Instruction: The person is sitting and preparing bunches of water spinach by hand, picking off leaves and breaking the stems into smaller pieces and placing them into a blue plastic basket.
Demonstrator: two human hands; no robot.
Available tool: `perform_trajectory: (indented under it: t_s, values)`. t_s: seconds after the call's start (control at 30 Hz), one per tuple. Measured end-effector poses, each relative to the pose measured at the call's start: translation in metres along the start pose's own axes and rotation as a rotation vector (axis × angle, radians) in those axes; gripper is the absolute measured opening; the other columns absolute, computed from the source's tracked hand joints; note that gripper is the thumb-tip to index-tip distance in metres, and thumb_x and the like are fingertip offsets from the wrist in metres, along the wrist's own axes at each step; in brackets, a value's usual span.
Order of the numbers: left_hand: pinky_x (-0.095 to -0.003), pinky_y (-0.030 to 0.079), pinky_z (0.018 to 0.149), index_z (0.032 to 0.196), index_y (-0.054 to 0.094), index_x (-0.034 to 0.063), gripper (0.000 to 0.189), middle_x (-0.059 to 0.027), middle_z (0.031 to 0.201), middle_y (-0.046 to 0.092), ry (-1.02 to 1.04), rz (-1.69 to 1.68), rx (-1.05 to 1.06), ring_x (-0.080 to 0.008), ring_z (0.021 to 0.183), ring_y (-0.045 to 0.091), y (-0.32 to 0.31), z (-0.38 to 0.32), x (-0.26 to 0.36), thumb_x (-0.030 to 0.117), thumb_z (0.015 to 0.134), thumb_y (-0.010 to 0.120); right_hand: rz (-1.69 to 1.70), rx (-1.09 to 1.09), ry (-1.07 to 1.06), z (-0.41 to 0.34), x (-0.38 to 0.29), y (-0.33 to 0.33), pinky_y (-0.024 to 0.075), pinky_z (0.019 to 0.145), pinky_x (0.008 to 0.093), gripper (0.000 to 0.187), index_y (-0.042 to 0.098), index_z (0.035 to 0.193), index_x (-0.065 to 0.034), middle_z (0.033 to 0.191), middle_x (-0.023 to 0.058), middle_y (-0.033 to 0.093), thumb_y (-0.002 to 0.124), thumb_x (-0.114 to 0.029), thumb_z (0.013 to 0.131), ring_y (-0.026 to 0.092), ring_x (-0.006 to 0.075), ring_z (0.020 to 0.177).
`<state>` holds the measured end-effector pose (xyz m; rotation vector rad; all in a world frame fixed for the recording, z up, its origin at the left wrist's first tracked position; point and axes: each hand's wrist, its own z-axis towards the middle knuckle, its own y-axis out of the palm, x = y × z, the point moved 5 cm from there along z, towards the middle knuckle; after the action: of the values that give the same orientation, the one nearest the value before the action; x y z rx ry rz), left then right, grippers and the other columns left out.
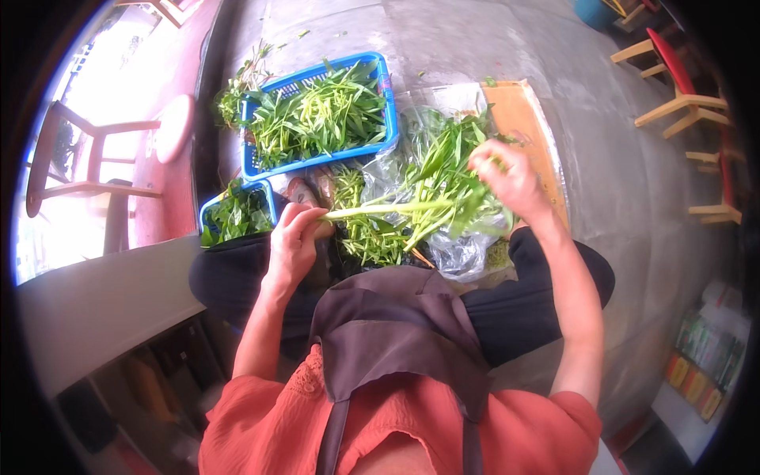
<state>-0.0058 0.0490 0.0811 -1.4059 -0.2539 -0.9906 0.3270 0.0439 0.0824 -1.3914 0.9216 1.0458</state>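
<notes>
My left hand (294, 246) pinches the cut end of a long pale-green stalk (386, 209), which looks like water spinach. The stalk points right, across a heap of similar stalks (442, 160) lying on clear plastic bags (457, 255). Blurred leaves at its far end hang just below my right hand (504, 175). That hand is raised over the heap's right side, its fingers closed around a small bit of green. Below the stalk, trimmed stem pieces (377, 243) are piled between my legs.
A blue plastic basket (390, 113) holds picked greens, and a smaller blue basket (270, 199) holds leaves near my left knee. Rooty trimmings (231, 101) lie by the larger basket. Flattened cardboard (516, 113) covers some concrete floor (605, 178). Red-seated wooden chairs (674, 65) stand at right.
</notes>
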Motion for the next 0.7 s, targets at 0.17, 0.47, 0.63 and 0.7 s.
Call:
perform_trajectory:
  t_s: [0.17, 0.47, 0.63, 0.7]
  values:
    - [-0.0331, 0.049, 0.065, 0.096, 0.064, 0.0031, 0.021, -0.0111, 0.088, 0.056, 0.001, 0.054, -0.061, -0.0288, 0.074, 0.059, 0.006, 0.003, 0.004, -0.006, 0.079, 0.056, -0.408, -0.311, -0.278, -0.016, -0.010, 0.064, 0.0501, 0.065, 0.0366, 0.014, 0.065, 0.082, -0.0061, 0.080, 0.0106, 0.063, 0.061, -0.018, 0.077, 0.062, 0.0272, 0.074]
    - [-0.0364, 0.049, 0.065, 0.096, 0.063, 0.0043, 0.021, -0.0117, 0.089, 0.056, -0.001, 0.180, -0.068, -0.0316, 0.076, 0.059, 0.016, 0.007, 0.009, -0.004, 0.078, 0.056, -0.054, -0.471, -0.015, -0.027, 0.025, 0.079, 0.0471, 0.067, 0.0296, 0.015, 0.066, 0.089, -0.0042, 0.079, 0.0088, 0.063, 0.063, -0.014, 0.079, 0.061, 0.0187, 0.075]
    - [-0.0366, 0.050, 0.065, 0.096, 0.063, 0.0032, 0.020, -0.0118, 0.089, 0.056, -0.015, 0.194, -0.085, -0.0317, 0.077, 0.059, 0.016, 0.008, 0.012, -0.004, 0.078, 0.056, -0.021, -0.502, 0.080, -0.026, 0.024, 0.082, 0.0448, 0.064, 0.0264, 0.015, 0.066, 0.086, -0.0014, 0.078, 0.0070, 0.062, 0.061, -0.014, 0.079, 0.057, 0.0120, 0.072]
    - [-0.0367, 0.049, 0.065, 0.096, 0.062, 0.0028, 0.018, -0.0118, 0.088, 0.056, 0.001, 0.162, -0.092, -0.0318, 0.076, 0.059, 0.019, 0.008, 0.013, -0.003, 0.079, 0.057, 0.028, -0.410, 0.207, -0.023, 0.032, 0.078, 0.0437, 0.062, 0.0251, 0.015, 0.065, 0.084, -0.0017, 0.077, 0.0064, 0.063, 0.059, -0.015, 0.080, 0.057, 0.0101, 0.072]
